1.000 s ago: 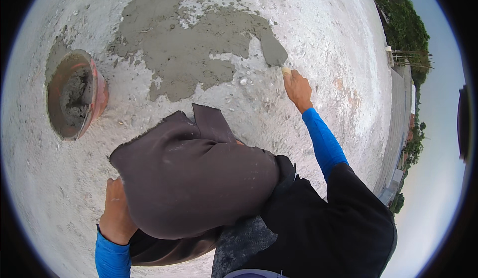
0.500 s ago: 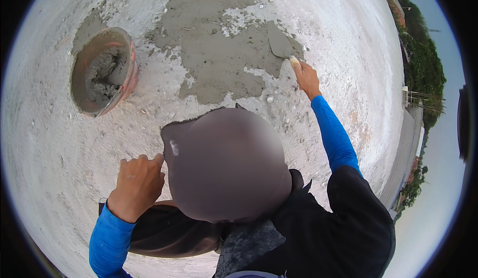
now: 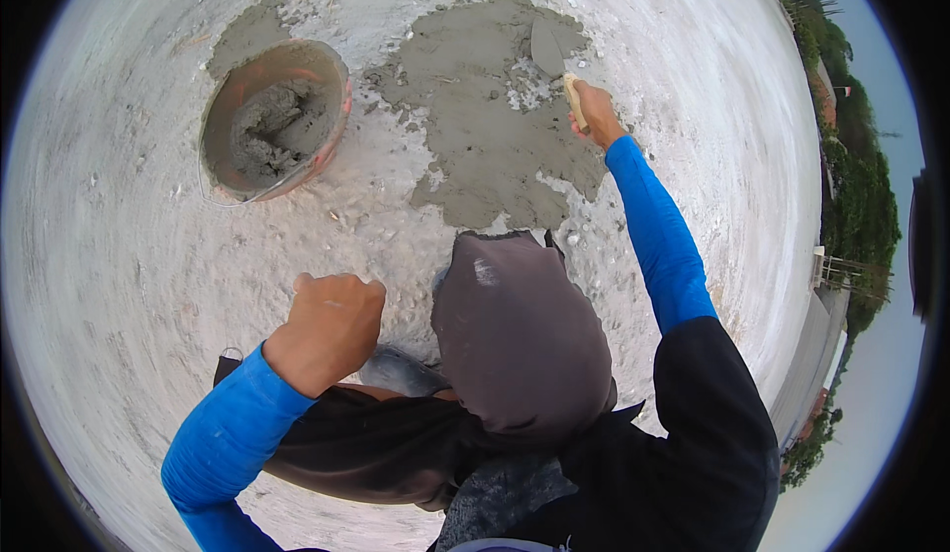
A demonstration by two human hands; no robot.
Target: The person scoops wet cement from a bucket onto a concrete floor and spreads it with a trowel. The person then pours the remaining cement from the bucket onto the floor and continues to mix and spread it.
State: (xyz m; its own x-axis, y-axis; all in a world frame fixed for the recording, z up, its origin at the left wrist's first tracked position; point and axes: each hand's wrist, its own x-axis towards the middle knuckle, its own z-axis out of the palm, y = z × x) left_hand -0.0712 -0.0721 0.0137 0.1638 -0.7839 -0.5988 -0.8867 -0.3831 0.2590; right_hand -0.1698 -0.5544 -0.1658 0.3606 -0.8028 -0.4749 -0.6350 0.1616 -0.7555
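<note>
My right hand (image 3: 596,115) is closed round the pale wooden handle of a trowel (image 3: 547,50). Its pointed blade lies over the far right part of a patch of wet grey mortar (image 3: 480,82), beside a bare gap in it. My left hand (image 3: 332,326) is curled into a fist, held up left of my knee, with its back to view and nothing seen in it. A reddish bucket (image 3: 332,137) stands at the left of the patch, a heap of mortar (image 3: 272,127) inside and its wire handle hanging down.
Rough whitish ground (image 3: 129,255) surrounds the patch, with small crumbs scattered about. A smaller mortar smear (image 3: 247,33) lies behind the bucket. My covered knee (image 3: 524,324) rises close to the patch's near edge. Trees (image 3: 856,176) and a low wall stand far off at the right.
My right hand has moved the trowel from the patch's right edge to its far part. My left hand has come away from the knee. The whole view has shifted, bringing the bucket rightward.
</note>
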